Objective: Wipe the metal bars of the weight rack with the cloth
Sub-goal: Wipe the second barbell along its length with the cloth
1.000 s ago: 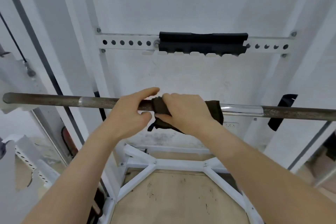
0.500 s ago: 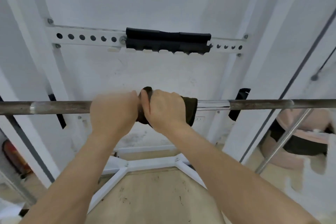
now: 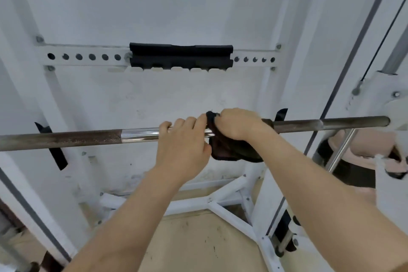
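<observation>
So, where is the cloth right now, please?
In the head view, right of centre: the dark cloth is wrapped over the bar, gripped by the right hand, beside the left hand.

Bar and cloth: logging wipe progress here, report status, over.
Right hand grips cloth wrapped over bar. Left hand grips bar's shiny section, right beside cloth. Leftward path blocked by left hand; rightward, bar bare to its end.

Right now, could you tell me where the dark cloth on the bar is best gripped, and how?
Take the cloth where it wraps the bar, coming from above as the right hand does; its loose end hangs below, so clamping it round the bar likely holds best.
</observation>
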`<action>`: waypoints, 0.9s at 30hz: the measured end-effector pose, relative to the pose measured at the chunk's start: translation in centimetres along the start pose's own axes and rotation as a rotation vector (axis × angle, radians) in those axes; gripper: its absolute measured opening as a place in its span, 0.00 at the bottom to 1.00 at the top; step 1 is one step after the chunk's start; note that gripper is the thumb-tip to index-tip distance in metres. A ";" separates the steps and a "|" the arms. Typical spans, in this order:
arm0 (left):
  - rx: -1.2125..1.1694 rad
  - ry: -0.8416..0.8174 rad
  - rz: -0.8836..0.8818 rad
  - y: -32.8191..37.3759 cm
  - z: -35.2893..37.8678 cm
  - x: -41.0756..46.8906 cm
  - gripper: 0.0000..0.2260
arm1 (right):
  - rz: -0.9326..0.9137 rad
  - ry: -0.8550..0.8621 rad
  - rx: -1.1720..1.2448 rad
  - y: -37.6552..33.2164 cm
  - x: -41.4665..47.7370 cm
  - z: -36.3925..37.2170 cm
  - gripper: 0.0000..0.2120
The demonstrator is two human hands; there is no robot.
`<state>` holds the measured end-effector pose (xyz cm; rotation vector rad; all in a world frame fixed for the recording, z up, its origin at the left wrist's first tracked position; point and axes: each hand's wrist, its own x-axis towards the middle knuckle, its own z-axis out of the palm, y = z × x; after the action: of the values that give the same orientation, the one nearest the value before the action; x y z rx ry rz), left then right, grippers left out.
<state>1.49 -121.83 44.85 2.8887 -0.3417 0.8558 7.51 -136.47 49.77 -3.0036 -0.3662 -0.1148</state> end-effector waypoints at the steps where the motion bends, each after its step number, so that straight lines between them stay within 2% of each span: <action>1: -0.065 0.002 0.017 1.5 0.3 0.4 0.24 | -0.039 0.174 -0.056 0.8 -1.0 0.9 0.20; 2: -0.123 0.014 0.020 3.0 0.4 0.8 0.28 | -0.103 0.364 -0.130 2.1 -2.1 1.9 0.19; 4: -0.178 0.031 0.042 5.9 1.0 1.8 0.29 | -0.179 0.569 -0.242 6.0 -3.3 3.0 0.20; 5: -0.176 0.033 0.060 7.4 1.3 2.3 0.28 | -0.158 0.595 -0.261 8.4 -3.4 3.1 0.22; 7: -0.121 0.020 0.085 10.0 2.2 3.1 0.23 | -0.083 0.518 -0.269 13.3 -3.7 2.3 0.23; 10: -0.013 -0.057 0.076 12.2 3.0 4.5 0.15 | -0.011 0.449 -0.301 20.1 -4.5 1.0 0.20; 13: 0.069 -0.130 0.032 13.4 2.5 6.0 0.17 | 0.156 0.430 -0.003 24.7 -4.1 -0.9 0.21; 15: 0.072 -0.182 0.037 14.7 2.5 7.1 0.17 | 0.145 0.382 0.042 23.7 -3.4 -1.2 0.18; 17: 0.063 -0.200 0.052 16.6 3.0 8.2 0.13 | 0.045 0.461 -0.137 20.3 -3.0 1.1 0.15; 18: 0.043 -0.211 0.009 17.2 3.2 8.8 0.12 | 0.064 0.537 -0.181 18.3 -3.0 2.3 0.17; 20: -0.015 -0.226 -0.105 17.5 3.6 9.6 0.13 | 0.052 0.752 -0.057 17.0 -2.9 3.1 0.20; 23: 0.050 -0.176 -0.120 17.2 3.9 9.5 0.15 | -0.093 0.874 -0.051 22.5 -3.5 4.0 0.19; 27: 0.144 -0.161 -0.117 18.0 4.2 9.2 0.16 | 0.151 0.998 0.083 31.9 -5.6 4.9 0.20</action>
<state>6.75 -141.61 47.11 3.0830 -0.1276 0.6575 10.15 -167.97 41.13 -2.4555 -0.0237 -1.4304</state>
